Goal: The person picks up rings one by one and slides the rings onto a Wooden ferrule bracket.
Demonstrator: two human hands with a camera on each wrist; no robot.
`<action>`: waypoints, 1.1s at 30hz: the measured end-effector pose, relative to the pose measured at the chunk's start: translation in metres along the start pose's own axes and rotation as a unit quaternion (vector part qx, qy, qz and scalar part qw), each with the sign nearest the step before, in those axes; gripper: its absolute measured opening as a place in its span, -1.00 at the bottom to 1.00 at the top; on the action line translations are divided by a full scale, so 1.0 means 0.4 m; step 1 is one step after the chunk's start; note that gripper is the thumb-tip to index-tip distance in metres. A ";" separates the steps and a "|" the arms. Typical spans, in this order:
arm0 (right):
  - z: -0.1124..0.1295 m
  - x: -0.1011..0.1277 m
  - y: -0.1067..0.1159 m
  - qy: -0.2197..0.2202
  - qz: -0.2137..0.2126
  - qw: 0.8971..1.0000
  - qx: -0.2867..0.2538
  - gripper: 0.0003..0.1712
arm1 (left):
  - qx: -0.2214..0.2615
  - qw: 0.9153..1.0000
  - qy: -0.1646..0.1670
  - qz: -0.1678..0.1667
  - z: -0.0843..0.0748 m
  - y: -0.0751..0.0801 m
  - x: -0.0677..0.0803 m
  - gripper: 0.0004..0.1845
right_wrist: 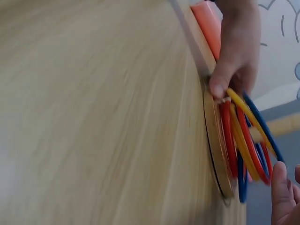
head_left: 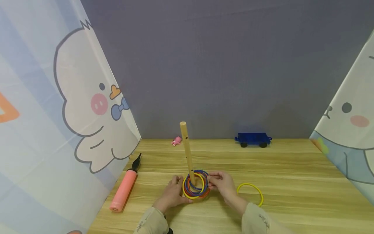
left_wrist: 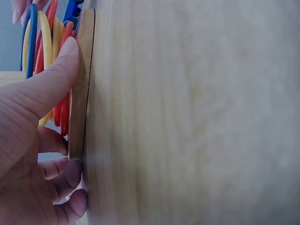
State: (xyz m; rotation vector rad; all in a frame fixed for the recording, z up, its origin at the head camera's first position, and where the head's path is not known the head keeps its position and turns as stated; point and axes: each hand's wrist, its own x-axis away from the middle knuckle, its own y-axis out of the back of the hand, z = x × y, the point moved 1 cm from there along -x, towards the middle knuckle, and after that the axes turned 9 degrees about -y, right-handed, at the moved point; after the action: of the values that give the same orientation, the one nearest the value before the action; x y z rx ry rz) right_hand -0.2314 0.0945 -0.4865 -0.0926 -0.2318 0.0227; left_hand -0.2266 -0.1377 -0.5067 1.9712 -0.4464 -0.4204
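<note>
A wooden peg (head_left: 187,149) stands upright on a round wooden base (left_wrist: 84,89), with several blue, yellow and red rings stacked loosely around its foot. My left hand (head_left: 171,195) grips the base's edge at the left, thumb on top beside the rings and fingers curled at the side. At the right of the stack, my right hand (head_left: 224,186) pinches a blue ring (right_wrist: 266,127) near the top. That ring tilts around the peg, next to a slanted yellow ring (head_left: 184,190). The rings partly hide each other and the base.
Right of my right hand lies a loose yellow ring (head_left: 248,184) on the wooden table (head_left: 295,188). A pink hand pump (head_left: 125,190) lies at the left. Near the back wall are a small pink figure (head_left: 176,140) and a blue toy wagon (head_left: 253,138).
</note>
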 end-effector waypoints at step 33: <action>-0.009 0.052 0.414 -0.041 -0.094 0.929 0.356 -0.75 | -0.012 1.000 -0.002 -0.004 0.000 0.001 0.000 0.20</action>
State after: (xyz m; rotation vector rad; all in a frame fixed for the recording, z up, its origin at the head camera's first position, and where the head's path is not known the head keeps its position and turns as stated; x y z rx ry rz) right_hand -0.2121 0.2598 -0.5009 0.6586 -0.3043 -0.0808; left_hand -0.2265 -0.1378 -0.5064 1.9491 -0.4337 -0.4320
